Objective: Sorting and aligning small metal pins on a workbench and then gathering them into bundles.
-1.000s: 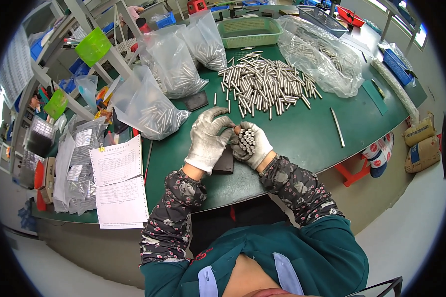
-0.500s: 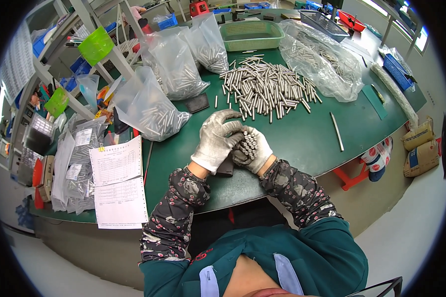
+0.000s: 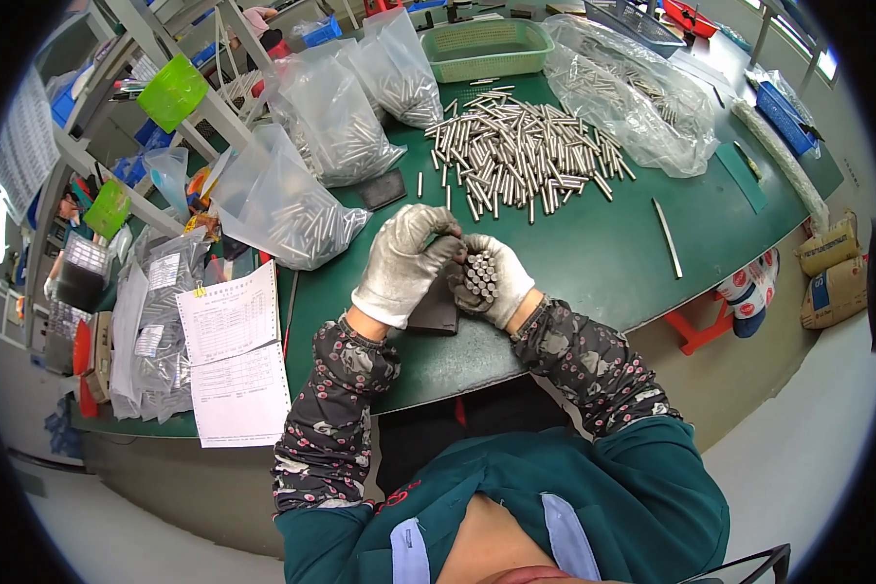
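From the head camera, I see my right hand (image 3: pixel 496 282) clamped around a bundle of short metal rods (image 3: pixel 479 274), ends facing up toward me, just above the near edge of the green table (image 3: pixel 594 253). My left hand (image 3: pixel 404 263) is pressed against the bundle's top and side, fingers curled over it, so the two gloved hands are together. A dark flat pad (image 3: pixel 434 311) lies just below them. The loose pile of rods (image 3: pixel 521 151) sits farther back, well apart. To do this well, I judge I should keep the right grip firm and low, tap the ends level with the left palm, and avoid tilting the bundle so none slide out.
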Tool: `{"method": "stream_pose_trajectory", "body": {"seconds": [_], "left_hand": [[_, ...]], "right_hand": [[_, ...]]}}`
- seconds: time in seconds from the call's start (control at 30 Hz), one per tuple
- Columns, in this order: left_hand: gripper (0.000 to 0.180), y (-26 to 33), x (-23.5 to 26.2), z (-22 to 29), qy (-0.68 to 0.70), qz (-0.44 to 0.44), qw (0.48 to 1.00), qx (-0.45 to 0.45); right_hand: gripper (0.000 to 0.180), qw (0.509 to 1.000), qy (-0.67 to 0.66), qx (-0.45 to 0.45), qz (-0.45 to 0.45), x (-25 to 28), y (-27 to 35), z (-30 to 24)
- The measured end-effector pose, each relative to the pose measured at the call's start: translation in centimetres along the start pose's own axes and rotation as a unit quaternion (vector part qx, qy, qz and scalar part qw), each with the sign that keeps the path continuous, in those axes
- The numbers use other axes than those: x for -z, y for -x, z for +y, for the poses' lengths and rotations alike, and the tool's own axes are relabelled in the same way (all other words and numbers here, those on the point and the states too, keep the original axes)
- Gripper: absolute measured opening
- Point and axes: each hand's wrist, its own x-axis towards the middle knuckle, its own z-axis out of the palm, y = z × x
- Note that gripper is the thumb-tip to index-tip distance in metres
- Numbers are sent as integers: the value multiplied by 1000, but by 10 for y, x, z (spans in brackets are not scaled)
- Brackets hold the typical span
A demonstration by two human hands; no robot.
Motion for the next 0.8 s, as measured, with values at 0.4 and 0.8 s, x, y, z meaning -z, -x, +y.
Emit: {"method": "stream_pose_trajectory", "body": {"seconds": [0.4, 0.8], "left_hand": [[18, -1, -23, 65, -379, -122, 917, 18], [9, 13, 25, 63, -370, -13, 928, 35]], "right_hand": [[17, 941, 127, 262, 175, -6, 4, 9], [13, 963, 38, 214, 161, -3, 3, -6]]}}
